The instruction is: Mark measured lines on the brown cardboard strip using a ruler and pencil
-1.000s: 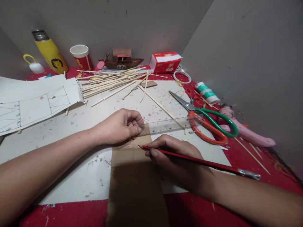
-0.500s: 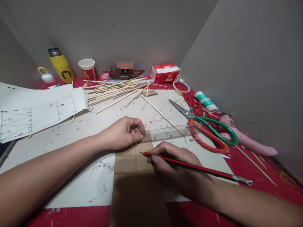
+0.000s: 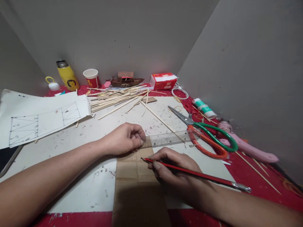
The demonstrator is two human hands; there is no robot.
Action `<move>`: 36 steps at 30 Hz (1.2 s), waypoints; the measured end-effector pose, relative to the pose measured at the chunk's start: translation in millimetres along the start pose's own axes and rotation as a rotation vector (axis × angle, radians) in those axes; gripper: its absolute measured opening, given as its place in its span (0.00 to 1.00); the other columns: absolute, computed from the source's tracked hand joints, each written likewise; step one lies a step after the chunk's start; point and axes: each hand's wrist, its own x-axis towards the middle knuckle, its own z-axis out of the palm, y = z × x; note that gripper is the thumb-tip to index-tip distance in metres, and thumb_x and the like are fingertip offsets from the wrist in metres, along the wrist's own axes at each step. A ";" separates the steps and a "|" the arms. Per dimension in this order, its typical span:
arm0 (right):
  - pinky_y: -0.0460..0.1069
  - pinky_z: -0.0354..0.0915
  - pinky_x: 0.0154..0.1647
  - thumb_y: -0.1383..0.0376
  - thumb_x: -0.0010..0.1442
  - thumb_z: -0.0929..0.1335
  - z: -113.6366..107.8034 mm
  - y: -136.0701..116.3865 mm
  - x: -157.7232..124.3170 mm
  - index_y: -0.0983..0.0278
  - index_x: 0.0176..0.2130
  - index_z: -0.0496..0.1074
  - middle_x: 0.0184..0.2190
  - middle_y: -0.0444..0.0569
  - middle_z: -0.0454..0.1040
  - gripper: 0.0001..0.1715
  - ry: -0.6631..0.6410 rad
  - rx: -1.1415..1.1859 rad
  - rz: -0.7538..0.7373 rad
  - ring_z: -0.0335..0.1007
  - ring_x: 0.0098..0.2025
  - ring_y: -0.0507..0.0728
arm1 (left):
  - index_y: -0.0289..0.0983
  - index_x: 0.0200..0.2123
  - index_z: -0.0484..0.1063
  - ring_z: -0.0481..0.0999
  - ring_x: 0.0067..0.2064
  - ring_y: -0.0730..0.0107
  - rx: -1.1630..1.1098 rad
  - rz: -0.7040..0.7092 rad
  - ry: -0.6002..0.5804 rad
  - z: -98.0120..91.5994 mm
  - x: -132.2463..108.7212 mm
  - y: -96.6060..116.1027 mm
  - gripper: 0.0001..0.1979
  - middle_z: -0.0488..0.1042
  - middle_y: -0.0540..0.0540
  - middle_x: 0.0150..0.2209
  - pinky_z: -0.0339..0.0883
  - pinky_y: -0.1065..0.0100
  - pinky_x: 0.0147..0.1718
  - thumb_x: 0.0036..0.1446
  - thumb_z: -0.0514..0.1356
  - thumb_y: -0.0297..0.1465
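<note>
Pencil and ruler at the cardboard strip, as I see it from my end.
My right hand (image 3: 176, 167) has its fingers closed around a red pencil (image 3: 201, 175), tip over the brown cardboard strip (image 3: 129, 171) on the tabletop (image 3: 78, 216); my left hand (image 3: 126, 138) curls its fingers at the clear ruler (image 3: 163, 139) across the strip's far end, though I cannot tell whether they pinch it.

A slim red pencil here, flat brown cardboard (image 3: 127, 171); over at the red counter's (image 3: 91, 219) far edge, a yellow lion-printed bottle (image 3: 66, 75).
</note>
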 end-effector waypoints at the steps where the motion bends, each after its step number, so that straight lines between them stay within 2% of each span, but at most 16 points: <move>1: 0.46 0.63 0.24 0.64 0.59 0.63 0.1 0.0 -0.1 0.62 0.32 0.73 0.23 0.45 0.76 0.10 0.004 0.012 -0.005 0.68 0.24 0.52 | 0.34 0.30 0.70 0.65 0.23 0.77 -0.004 0.000 0.001 0.1 0.0 -0.2 0.05 0.68 0.55 0.20 0.59 0.74 0.25 0.52 0.59 0.20; 5: 0.45 0.64 0.24 0.65 0.61 0.63 -0.8 -0.5 -2.0 0.62 0.35 0.74 0.24 0.45 0.77 0.10 -0.013 0.048 -0.048 0.70 0.23 0.51 | 0.34 0.31 0.71 0.64 0.23 0.77 -0.015 0.004 0.003 0.1 -0.3 -0.4 0.05 0.67 0.56 0.20 0.59 0.74 0.24 0.51 0.59 0.19; 10: 0.46 0.72 0.33 0.68 0.62 0.63 -0.5 2.9 -3.5 0.63 0.41 0.77 0.30 0.47 0.81 0.13 0.011 0.060 -0.172 0.77 0.30 0.53 | 0.34 0.31 0.70 0.64 0.23 0.77 -0.021 0.004 0.004 -0.7 -1.0 -0.5 0.04 0.67 0.56 0.20 0.59 0.74 0.24 0.51 0.59 0.20; 16: 0.44 0.72 0.28 0.65 0.69 0.61 6.9 19.4 -4.2 0.65 0.47 0.76 0.31 0.50 0.80 0.16 0.021 0.150 -0.268 0.75 0.26 0.50 | 0.34 0.31 0.71 0.63 0.24 0.77 -0.007 0.015 0.018 -1.2 -1.3 0.1 0.04 0.67 0.55 0.20 0.57 0.74 0.24 0.50 0.61 0.22; 19: 0.43 0.70 0.27 0.65 0.69 0.61 7.1 18.8 -3.0 0.65 0.47 0.76 0.32 0.49 0.80 0.16 0.013 0.135 -0.289 0.74 0.27 0.50 | 0.34 0.31 0.71 0.64 0.23 0.76 -0.002 0.014 0.016 -1.2 -1.0 -1.1 0.03 0.67 0.55 0.20 0.57 0.74 0.24 0.50 0.61 0.23; 23: 0.43 0.69 0.28 0.65 0.68 0.62 5.1 10.0 -1.1 0.65 0.43 0.75 0.28 0.48 0.78 0.13 0.035 0.056 -0.338 0.72 0.25 0.50 | 0.34 0.32 0.71 0.66 0.24 0.75 -0.002 0.014 0.010 -1.3 -0.4 -4.0 0.03 0.69 0.54 0.21 0.59 0.73 0.25 0.51 0.60 0.25; 28: 0.42 0.67 0.27 0.64 0.69 0.62 7.0 14.2 -3.2 0.63 0.42 0.72 0.28 0.47 0.77 0.10 0.017 0.051 -0.328 0.71 0.25 0.50 | 0.34 0.32 0.70 0.67 0.24 0.75 -0.002 0.020 0.011 -1.2 -0.3 -4.0 0.03 0.69 0.53 0.21 0.60 0.72 0.25 0.51 0.61 0.26; 32: 0.43 0.68 0.29 0.63 0.69 0.63 8.9 23.5 -5.5 0.62 0.45 0.72 0.30 0.47 0.77 0.09 -0.015 0.106 -0.307 0.73 0.27 0.51 | 0.35 0.31 0.71 0.66 0.24 0.76 0.006 0.023 0.023 -1.2 -0.9 -2.4 0.02 0.68 0.54 0.21 0.59 0.73 0.25 0.50 0.61 0.25; 36: 0.43 0.70 0.31 0.64 0.70 0.61 6.5 22.1 -5.5 0.62 0.46 0.71 0.31 0.48 0.78 0.10 -0.081 0.192 -0.278 0.75 0.30 0.52 | 0.35 0.30 0.70 0.66 0.23 0.76 0.004 0.014 0.025 -1.2 -1.3 -2.0 0.02 0.68 0.55 0.20 0.59 0.73 0.24 0.50 0.61 0.25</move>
